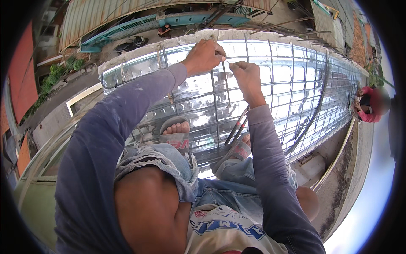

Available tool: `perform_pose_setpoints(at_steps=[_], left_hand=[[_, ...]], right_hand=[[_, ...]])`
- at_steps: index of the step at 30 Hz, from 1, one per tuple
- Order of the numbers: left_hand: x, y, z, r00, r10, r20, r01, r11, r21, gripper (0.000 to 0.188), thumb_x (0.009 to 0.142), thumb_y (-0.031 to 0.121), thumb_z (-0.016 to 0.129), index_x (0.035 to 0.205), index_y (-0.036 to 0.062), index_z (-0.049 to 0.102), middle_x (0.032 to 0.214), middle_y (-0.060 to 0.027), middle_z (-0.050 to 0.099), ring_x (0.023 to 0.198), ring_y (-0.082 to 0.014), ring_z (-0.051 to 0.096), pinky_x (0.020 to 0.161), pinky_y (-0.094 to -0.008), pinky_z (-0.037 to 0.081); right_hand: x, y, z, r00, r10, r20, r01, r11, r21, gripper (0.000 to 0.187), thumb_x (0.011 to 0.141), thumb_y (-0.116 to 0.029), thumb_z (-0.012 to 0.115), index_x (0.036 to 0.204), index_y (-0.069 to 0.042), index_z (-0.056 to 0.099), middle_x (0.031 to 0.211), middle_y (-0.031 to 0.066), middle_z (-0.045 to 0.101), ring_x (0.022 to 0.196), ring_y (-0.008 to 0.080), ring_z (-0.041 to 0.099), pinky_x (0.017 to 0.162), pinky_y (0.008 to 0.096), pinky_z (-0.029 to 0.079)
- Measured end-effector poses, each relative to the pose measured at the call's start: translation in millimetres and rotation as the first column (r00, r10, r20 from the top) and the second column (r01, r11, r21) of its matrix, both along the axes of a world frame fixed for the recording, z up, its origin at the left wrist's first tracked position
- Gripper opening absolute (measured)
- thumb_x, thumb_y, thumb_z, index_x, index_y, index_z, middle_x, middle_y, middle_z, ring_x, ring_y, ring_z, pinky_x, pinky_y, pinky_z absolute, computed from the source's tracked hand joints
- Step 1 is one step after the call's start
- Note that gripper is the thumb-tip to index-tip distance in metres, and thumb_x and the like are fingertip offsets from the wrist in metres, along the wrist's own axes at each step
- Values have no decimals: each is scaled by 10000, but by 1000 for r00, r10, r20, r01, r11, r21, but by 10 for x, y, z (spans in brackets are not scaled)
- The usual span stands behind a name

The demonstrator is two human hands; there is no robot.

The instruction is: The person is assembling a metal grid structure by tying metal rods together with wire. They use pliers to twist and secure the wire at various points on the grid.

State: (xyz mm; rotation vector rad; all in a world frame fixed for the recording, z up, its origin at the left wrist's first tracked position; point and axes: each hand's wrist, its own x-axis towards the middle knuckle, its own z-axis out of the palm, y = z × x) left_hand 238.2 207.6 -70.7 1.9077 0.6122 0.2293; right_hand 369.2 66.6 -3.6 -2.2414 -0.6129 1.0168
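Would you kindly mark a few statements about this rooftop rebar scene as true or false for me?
1. Both hands meet at one spot on the rebar grid. True: the left hand and right hand pinch a thin tie wire there.
2. The person wears work boots. False: the left foot is in an open sandal, toes bare.
3. The grid lies over shiny corrugated metal decking. True.
4. Both arms are bare. False: they are in long blue-grey sleeves.
5. Another person in red is at the right edge. True.
6. A hammer leans by the right foot. False: it is a pair of long bars.
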Motion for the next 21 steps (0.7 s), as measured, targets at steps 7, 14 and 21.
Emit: perform_pose_setpoints(at_steps=[7,14,21], left_hand=[[-134,-148,117,998,23,-59,-17,994,108,236,953,200,703,1035,11,820,957,-186,792,855,-319,758,830,-419,581],[-208,-279,-50,998,49,26,-55,944,324,180,929,171,657,971,36,769,955,-164,758,910,-367,731,870,-486,577],[-179,-337,-166,996,44,76,-75,870,487,143,938,174,664,954,46,726,938,-113,736,911,-331,723,886,-467,572]], right_hand=[[192,167,-126,962,183,201,-196,980,47,255,872,-191,742,883,55,808,735,189,753,668,262,719,661,380,549],[685,574,-145,841,406,359,-409,910,-72,230,828,-204,749,843,19,806,779,214,757,756,372,750,753,431,586],[731,757,-269,748,530,399,-531,839,-119,225,798,-178,698,841,16,803,825,259,745,835,409,742,807,469,584]])
